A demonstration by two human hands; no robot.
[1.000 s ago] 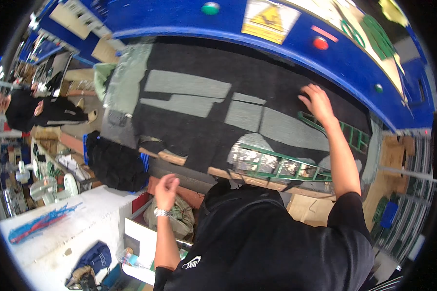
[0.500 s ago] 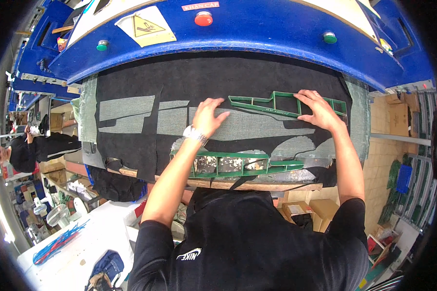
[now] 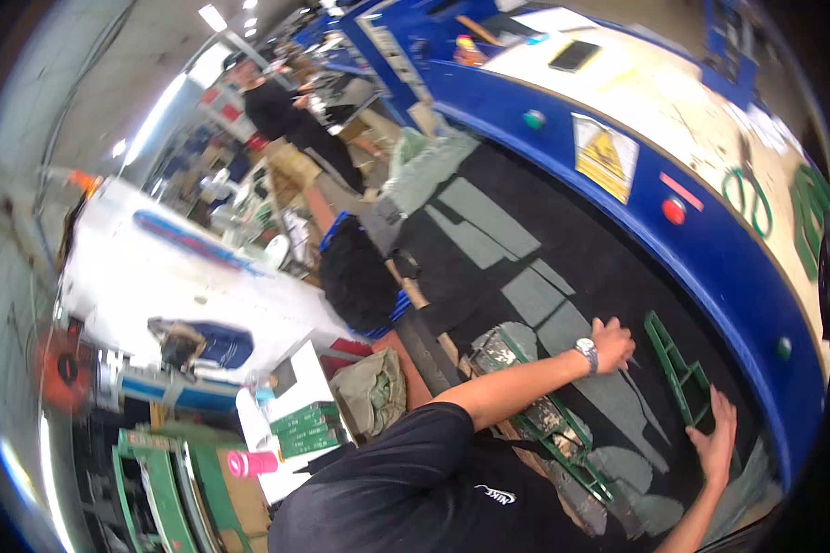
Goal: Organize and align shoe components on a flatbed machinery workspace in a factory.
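Observation:
A green-edged cutting die [image 3: 679, 370], long and narrow with open cells, lies on the black sheet material [image 3: 609, 281]. My right hand [image 3: 717, 441] spans one end of this die, its thumb and fingers on opposite edges. My left hand [image 3: 612, 345], with a watch on the wrist, is over the sheet beside the die; its fingers are apart and hold nothing. Near my left hand are long grey cut-out openings [image 3: 563, 318] in the black sheet. A second green cutting die [image 3: 563, 441] sits by the table's near edge, partly hidden behind my left forearm.
The blue machine beam [image 3: 646, 198] with a red button [image 3: 674, 211] and green buttons borders the sheet's far side. Scissors [image 3: 749, 194] and a phone [image 3: 574, 56] lie on top. A blue crate of black material [image 3: 364, 276] and a white table [image 3: 157, 267] stand left. Another person [image 3: 281, 111] stands beyond.
The view has swung left and tilted, bringing more of the white table and side area in. My right hand stays at the same die; my left hand stays near the cut-outs.

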